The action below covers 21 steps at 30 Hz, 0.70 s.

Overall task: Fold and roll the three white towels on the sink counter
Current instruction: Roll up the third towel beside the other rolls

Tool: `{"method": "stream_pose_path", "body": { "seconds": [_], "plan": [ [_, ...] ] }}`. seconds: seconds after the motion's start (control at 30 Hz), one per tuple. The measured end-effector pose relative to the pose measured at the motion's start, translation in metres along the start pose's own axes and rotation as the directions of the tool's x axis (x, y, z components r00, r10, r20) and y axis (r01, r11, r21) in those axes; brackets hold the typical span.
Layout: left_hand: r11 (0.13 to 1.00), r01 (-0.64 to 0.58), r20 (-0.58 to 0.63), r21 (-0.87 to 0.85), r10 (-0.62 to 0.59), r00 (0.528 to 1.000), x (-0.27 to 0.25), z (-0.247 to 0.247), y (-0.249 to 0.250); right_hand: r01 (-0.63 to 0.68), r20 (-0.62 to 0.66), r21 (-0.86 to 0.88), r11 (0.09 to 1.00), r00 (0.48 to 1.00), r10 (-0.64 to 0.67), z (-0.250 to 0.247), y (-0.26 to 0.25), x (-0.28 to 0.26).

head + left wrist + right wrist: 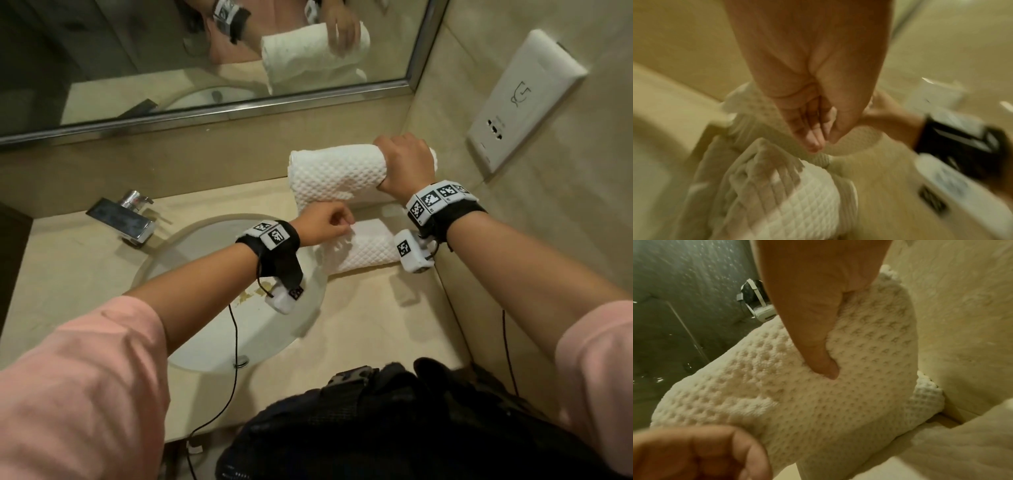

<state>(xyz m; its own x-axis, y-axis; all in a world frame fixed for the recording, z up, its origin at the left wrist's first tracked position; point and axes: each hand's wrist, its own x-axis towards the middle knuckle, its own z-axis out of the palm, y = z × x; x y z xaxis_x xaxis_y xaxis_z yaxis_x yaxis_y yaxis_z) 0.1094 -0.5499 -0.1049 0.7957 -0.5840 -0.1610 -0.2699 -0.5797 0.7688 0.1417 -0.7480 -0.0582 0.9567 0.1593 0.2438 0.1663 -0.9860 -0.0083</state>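
Observation:
My right hand [404, 164] grips one end of a rolled white waffle towel [332, 168] and holds it up above the back right corner of the counter [376, 308]. In the right wrist view its thumb [818, 345] presses into the roll [777, 394]. A loose tail of this towel hangs down to my left hand [325, 224]. That hand [818, 129] has fingertips and thumb drawn together at the tail's lower edge. Blur hides whether it pinches the cloth. Beneath both hands a folded white towel [370, 248] lies on the counter.
The oval sink basin [212, 329] sits left of the towels, with a chrome faucet [130, 219] behind it. A mirror [137, 51] runs along the back wall. A white wall panel [524, 99] hangs on the right wall beside the counter's corner.

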Motion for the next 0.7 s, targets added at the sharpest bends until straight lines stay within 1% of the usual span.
{"method": "stream_pose_path", "body": {
  "seconds": [0.03, 0.07, 0.1, 0.17, 0.2, 0.23, 0.3, 0.33, 0.37, 0.4, 0.43, 0.47, 0.5, 0.53, 0.7],
  "plan": [
    [0.976, 0.134, 0.005, -0.171, -0.135, 0.991, -0.001, -0.001, -0.005, -0.006, -0.007, -0.001, 1.0, 1.0, 0.006, -0.002, 0.001, 0.001],
    [0.902, 0.232, 0.033, -0.364, -0.236, 0.971, -0.002, -0.003, -0.008, -0.013, -0.014, 0.001, 1.0, 1.0, 0.013, -0.005, 0.001, 0.001],
    [0.79, 0.295, 0.077, -0.537, -0.303, 0.95, -0.004, -0.004, -0.01, -0.02, -0.018, 0.006, 1.0, 1.0, 0.02, -0.006, 0.002, 0.001],
    [0.565, 0.349, 0.16, -0.748, -0.357, 0.92, -0.009, -0.009, -0.011, -0.037, -0.019, 0.015, 0.999, 0.999, 0.038, -0.007, 0.002, 0.001],
    [0.434, 0.355, 0.197, -0.828, -0.368, 0.909, -0.011, -0.012, -0.013, -0.049, -0.021, 0.016, 0.999, 0.999, 0.049, -0.007, 0.003, 0.0],
    [0.272, 0.35, 0.232, -0.897, -0.384, 0.894, -0.013, -0.015, -0.015, -0.059, -0.026, 0.019, 0.998, 0.998, 0.059, -0.008, 0.003, -0.001],
    [-0.061, 0.295, 0.294, -0.953, -0.41, 0.864, -0.016, -0.021, -0.018, -0.067, -0.046, 0.029, 0.997, 0.997, 0.069, -0.01, 0.003, -0.004],
    [-0.194, 0.242, 0.302, -0.951, -0.407, 0.862, -0.017, -0.025, -0.021, -0.067, -0.059, 0.033, 0.997, 0.996, 0.069, -0.012, 0.003, -0.005],
    [-0.298, 0.192, 0.304, -0.935, -0.395, 0.867, -0.017, -0.029, -0.022, -0.066, -0.076, 0.035, 0.997, 0.995, 0.069, -0.015, 0.004, -0.007],
    [-0.371, 0.161, 0.305, -0.915, -0.37, 0.878, -0.017, -0.033, -0.023, -0.063, -0.098, 0.037, 0.997, 0.993, 0.067, -0.019, 0.004, -0.008],
    [-0.422, 0.149, 0.309, -0.894, -0.34, 0.888, -0.016, -0.036, -0.023, -0.061, -0.121, 0.044, 0.997, 0.99, 0.066, -0.023, 0.005, -0.01],
    [-0.45, 0.141, 0.304, -0.882, -0.315, 0.899, -0.015, -0.041, -0.021, -0.061, -0.144, 0.052, 0.997, 0.987, 0.068, -0.029, 0.005, -0.013],
    [-0.447, 0.134, 0.293, -0.884, -0.308, 0.905, -0.013, -0.045, -0.015, -0.064, -0.167, 0.06, 0.996, 0.983, 0.073, -0.034, 0.006, -0.016],
    [-0.423, 0.128, 0.275, -0.897, -0.307, 0.911, -0.012, -0.049, -0.008, -0.066, -0.19, 0.067, 0.996, 0.979, 0.078, -0.039, 0.006, -0.019],
    [-0.234, 0.137, 0.198, -0.962, -0.26, 0.945, -0.012, -0.059, 0.028, -0.092, -0.335, 0.071, 0.993, 0.936, 0.11, -0.061, 0.009, -0.047]
  ]
}}
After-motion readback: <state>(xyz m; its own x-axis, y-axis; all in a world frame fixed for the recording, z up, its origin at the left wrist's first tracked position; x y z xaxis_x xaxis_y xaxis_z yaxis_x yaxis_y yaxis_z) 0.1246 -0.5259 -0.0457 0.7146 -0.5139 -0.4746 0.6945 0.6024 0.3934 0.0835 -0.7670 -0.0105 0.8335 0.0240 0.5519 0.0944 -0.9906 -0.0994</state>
